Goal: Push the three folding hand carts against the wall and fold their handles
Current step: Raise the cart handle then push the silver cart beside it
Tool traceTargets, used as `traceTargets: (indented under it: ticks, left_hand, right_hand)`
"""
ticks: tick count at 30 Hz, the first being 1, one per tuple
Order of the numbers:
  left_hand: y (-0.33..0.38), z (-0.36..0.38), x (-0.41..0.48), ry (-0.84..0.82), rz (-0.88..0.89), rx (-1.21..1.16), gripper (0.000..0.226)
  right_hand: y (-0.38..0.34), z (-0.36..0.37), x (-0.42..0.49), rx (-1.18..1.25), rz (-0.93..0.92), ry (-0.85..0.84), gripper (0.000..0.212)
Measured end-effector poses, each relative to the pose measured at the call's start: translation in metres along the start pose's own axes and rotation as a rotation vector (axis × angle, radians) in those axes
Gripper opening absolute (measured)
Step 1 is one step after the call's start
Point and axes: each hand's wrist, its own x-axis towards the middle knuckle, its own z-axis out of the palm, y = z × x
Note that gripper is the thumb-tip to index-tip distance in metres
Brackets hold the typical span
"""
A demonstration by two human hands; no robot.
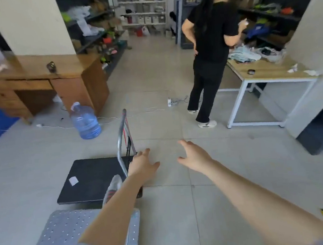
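A black-decked hand cart stands on the tiled floor at centre left, with its silver handle upright at the right end. A white slip lies on its deck. Nearer me, at the bottom left, is a second cart with a grey perforated deck. My left hand reaches out beside the base of the upright handle, fingers spread, holding nothing. My right hand hovers over bare floor to the right, fingers apart and empty. A shoe shows under my left forearm.
A person in black stands at a light table on the right. A blue water jug, a wooden desk and a white cable with a power strip lie ahead. Shelves line the back.
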Motion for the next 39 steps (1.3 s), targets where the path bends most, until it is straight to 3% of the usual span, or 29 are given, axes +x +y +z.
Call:
traceTargets:
  ticks: [10, 21, 30, 39]
  left_hand:
    - [-0.052, -0.032, 0.014, 0.246, -0.365, -0.042, 0.065]
    - [-0.104, -0.053, 0.04, 0.312, -0.611, -0.093, 0.071]
    - [-0.14, -0.041, -0.036, 0.49, -1.034, -0.249, 0.07]
    - [-0.111, 0.005, -0.066, 0.607, -1.325, -0.364, 0.077]
  right_hand:
    - [-0.064, 0.024, 0.101, -0.051, -0.446, -0.18, 0.055]
    - [-0.104, 0.033, 0.197, -0.118, -0.583, -0.341, 0.057]
    - [-0.201, 0.098, 0.194, -0.242, -1.059, -0.585, 0.059]
    - [-0.22, 0.137, 0.197, -0.397, -1.265, -0.881, 0.07]
